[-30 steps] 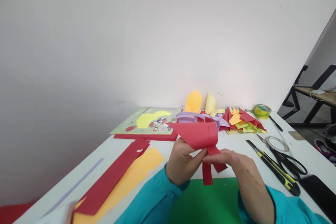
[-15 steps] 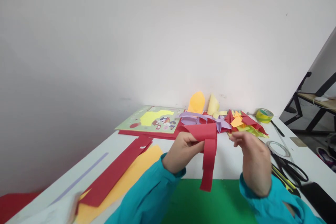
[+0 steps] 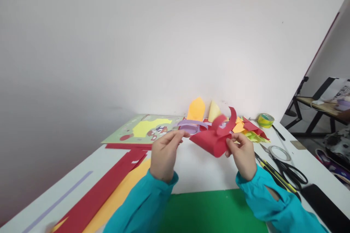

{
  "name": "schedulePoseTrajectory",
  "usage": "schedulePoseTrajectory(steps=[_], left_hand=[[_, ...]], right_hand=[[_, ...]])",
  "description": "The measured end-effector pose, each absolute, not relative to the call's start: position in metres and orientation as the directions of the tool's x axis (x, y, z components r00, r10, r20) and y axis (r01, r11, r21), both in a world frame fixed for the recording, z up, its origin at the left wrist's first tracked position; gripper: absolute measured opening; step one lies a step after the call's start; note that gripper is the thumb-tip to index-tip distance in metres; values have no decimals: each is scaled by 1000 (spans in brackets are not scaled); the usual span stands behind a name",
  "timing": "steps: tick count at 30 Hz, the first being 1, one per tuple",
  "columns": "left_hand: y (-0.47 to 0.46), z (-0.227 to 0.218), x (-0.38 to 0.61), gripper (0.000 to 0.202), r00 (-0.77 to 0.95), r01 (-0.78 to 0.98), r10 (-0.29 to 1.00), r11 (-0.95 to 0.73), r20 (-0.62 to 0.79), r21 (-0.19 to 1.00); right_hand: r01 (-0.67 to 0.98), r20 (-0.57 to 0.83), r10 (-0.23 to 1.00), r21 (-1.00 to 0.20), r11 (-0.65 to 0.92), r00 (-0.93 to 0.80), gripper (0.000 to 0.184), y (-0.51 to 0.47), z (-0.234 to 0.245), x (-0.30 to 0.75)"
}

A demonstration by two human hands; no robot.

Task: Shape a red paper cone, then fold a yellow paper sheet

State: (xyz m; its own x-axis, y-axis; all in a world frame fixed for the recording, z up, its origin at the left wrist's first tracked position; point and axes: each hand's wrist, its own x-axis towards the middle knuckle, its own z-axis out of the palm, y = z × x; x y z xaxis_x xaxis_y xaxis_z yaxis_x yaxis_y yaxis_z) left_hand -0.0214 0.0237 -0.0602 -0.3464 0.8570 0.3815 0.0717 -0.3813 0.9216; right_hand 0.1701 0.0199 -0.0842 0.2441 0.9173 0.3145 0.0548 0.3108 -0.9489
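My right hand is closed on the right edge of a folded red paper piece and holds it up above the white table. Two cut red strips curl up from its top. My left hand is just left of the piece, fingers stretched out, with the fingertips at the paper's left corner. Both arms wear teal sleeves.
A green cutting mat lies at the near edge. Long red paper and orange paper lie left, a picture booklet behind. Paper scraps are piled at the back. Scissors, a utility knife, tape rolls and a black phone lie right.
The red piece has passed from my left hand to my right, which came back to grip it. The hanging strips now curl upward. My left fingers have opened beside it.
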Motion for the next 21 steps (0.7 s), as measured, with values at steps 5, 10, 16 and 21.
schedulePoseTrajectory(steps=[5,10,16,21], left_hand=[[16,-63,-4,26,-52,52,957,-283,286,958],[3,-68,15,32,95,264,939,-345,332,901],[7,-78,14,31,64,266,953,-303,297,915],[11,-77,12,29,57,172,961,-276,270,946]], right_hand=[[61,371,865,-926,373,337,20,21,-87,169],[331,598,710,-800,500,373,14,18,-93,169],[596,839,490,-525,608,239,7,8,-89,166],[643,883,432,-440,627,183,5,2,-85,164]])
